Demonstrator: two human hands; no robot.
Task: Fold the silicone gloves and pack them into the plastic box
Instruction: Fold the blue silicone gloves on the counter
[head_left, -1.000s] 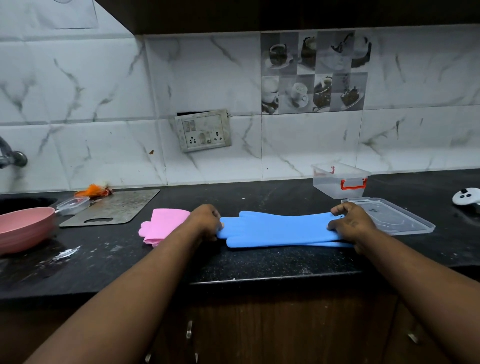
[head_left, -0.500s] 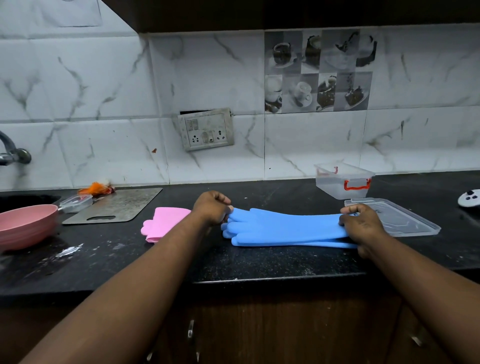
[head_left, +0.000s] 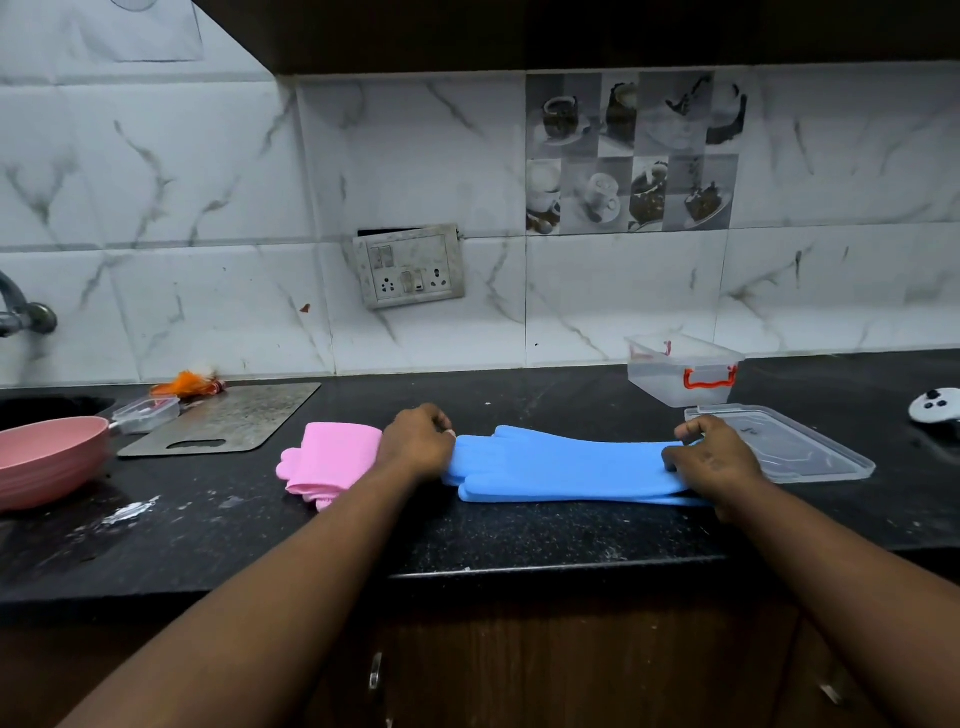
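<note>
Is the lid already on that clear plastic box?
No: the plastic box stands open by the wall, and its lid lies flat on the counter in front of it, beside the right hand.

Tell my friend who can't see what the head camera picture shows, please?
Two bare hands hold blue silicone gloves stretched flat on a black kitchen counter: the left hand at the finger end, the right hand at the cuff end. Folded pink gloves lie to the left, and an open clear plastic box and its lid sit to the right.
</note>
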